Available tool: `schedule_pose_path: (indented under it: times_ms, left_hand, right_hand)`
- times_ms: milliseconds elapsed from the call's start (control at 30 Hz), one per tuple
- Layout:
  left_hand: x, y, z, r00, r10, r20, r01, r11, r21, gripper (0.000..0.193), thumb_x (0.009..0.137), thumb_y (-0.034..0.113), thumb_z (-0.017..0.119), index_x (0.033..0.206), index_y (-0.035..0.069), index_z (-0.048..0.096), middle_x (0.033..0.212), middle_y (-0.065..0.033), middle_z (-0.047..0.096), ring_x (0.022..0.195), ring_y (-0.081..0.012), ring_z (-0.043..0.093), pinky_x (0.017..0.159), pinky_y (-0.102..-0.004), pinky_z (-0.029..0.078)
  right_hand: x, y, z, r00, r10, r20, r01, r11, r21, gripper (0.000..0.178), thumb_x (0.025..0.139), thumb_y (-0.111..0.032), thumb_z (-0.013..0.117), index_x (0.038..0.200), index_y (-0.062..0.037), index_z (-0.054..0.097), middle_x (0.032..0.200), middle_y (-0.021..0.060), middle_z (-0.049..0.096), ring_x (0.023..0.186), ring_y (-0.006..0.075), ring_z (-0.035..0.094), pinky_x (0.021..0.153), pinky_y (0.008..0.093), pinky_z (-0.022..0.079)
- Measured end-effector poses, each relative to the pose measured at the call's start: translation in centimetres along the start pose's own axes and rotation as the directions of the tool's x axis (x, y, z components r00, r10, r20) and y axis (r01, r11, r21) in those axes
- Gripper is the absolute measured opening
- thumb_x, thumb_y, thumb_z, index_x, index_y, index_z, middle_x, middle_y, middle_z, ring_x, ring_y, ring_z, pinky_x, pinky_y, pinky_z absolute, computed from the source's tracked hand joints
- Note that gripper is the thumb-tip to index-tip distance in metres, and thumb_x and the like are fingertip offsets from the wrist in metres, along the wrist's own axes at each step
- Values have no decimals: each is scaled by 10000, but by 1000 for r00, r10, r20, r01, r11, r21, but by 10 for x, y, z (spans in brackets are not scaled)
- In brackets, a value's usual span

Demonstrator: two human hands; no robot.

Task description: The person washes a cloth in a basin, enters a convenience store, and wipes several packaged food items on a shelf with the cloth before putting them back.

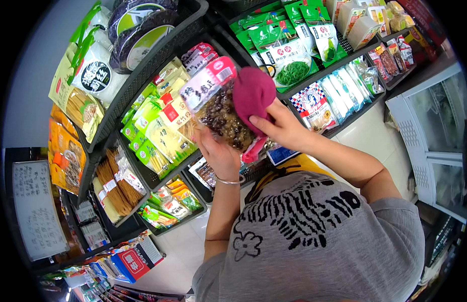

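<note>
My left hand [221,155], with a bangle at its wrist, grips the lower left side of a clear food package [224,115]. Dark brown, lumpy contents show through the plastic, and a pink and white label runs across its top. A maroon cloth [252,91] is bunched in my right hand [284,125], pressed against the package's right side. Some pinkish-red cloth or wrap [254,150] shows at the lower corner. The package is tilted, held in front of the black shelf baskets.
Green seaweed-like packets [288,55] fill the rack ahead, with white packs [339,93] below. Bags of yellow sticks [165,128] stand in a basket to the left, beside noodle bundles [115,183]. A glass-door fridge [434,131] stands at right, a written whiteboard [39,211] at left.
</note>
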State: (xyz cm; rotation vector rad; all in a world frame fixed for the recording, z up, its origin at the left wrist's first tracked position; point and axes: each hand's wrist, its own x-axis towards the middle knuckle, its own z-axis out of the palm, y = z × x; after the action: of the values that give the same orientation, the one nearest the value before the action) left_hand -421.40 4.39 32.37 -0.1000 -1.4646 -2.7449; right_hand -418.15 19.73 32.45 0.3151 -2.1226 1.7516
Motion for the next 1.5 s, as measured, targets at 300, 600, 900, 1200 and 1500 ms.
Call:
schedule_pose_path:
  times_ms: [300,600,900,1200,1500]
  left_hand:
    - [-16,2,-10,977,-166,131,165,986,16,474,966,217,352,1384,61,193,1350,-79,355,1207,-223,391,1002,-355,343]
    - [-37,6,5,967,-249,55,231,948,219,453,948,319,389,1252,-18,384,1204,-117,483,1053,-211,523,892,-333,438]
    - [-29,-1,-14,925,-377,34,370,920,129,407,956,292,347,1258,23,391,1243,-89,466,1143,-212,467,942,-358,393]
    - [-5,-2,-2,893,-449,-18,448,893,-52,439,971,348,284,1259,37,399,1224,-93,484,1099,-194,489,950,-346,384]
    - [28,56,-62,820,-530,215,571,785,-242,494,940,399,337,1288,51,381,1257,-116,483,1140,-292,470,978,-475,357]
  right_hand:
    - [-29,-10,37,948,-222,230,316,757,-571,410,727,-216,595,1088,-30,537,1163,180,501,1179,445,350,992,581,210]
    - [58,0,3,970,1,242,139,815,-562,320,798,-343,501,791,-41,606,844,126,613,801,321,580,771,401,442]
    - [16,-17,37,832,-451,324,552,602,-577,313,763,-352,577,942,-102,632,1060,24,578,1082,226,476,970,449,316]
    - [-1,5,18,911,-296,287,412,623,-665,275,779,-311,557,947,-99,601,1085,54,545,1099,340,416,900,520,339]
    - [-90,77,-10,914,-47,403,265,822,-504,189,724,-246,578,785,-68,567,818,74,521,828,267,480,717,381,392]
